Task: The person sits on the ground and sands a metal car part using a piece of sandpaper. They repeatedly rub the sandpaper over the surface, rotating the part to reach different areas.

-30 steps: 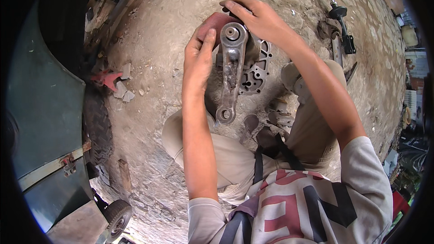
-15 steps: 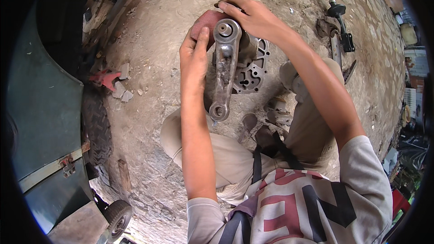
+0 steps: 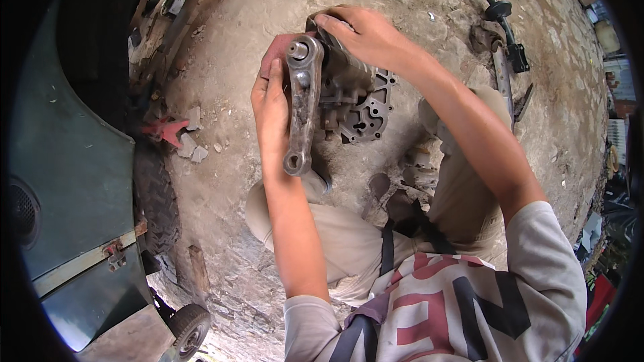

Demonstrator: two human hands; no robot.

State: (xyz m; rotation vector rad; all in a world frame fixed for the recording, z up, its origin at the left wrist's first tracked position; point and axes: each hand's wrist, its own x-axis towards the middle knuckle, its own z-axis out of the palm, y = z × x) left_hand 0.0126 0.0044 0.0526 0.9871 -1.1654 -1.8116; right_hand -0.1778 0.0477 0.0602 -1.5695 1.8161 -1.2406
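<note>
A worn metal lever arm (image 3: 303, 104) hangs from a threaded shaft on a grey gear housing (image 3: 345, 77) with a drilled flange (image 3: 367, 121). It stands on the ground between my knees, its lever end tipped up toward me. My left hand (image 3: 272, 94) closes on a reddish, grainy piece that looks like sandpaper (image 3: 274, 52), beside the lever's upper end, thumb on top. From the right, my right hand (image 3: 359, 30) curls over the housing's far upper side. Its fingertips are partly hidden there.
A red metal stand (image 3: 166, 131) lies with stone pieces (image 3: 191, 146) on the left, near a dark green vehicle panel (image 3: 80, 154) and a tyre (image 3: 157, 194). A shock absorber (image 3: 500, 13) and a long metal bar (image 3: 503, 80) lie at the right on the rough ground.
The lever's upper end has swung left and tilted, baring more of the housing. Both hands have moved with it, the left staying on the reddish piece.
</note>
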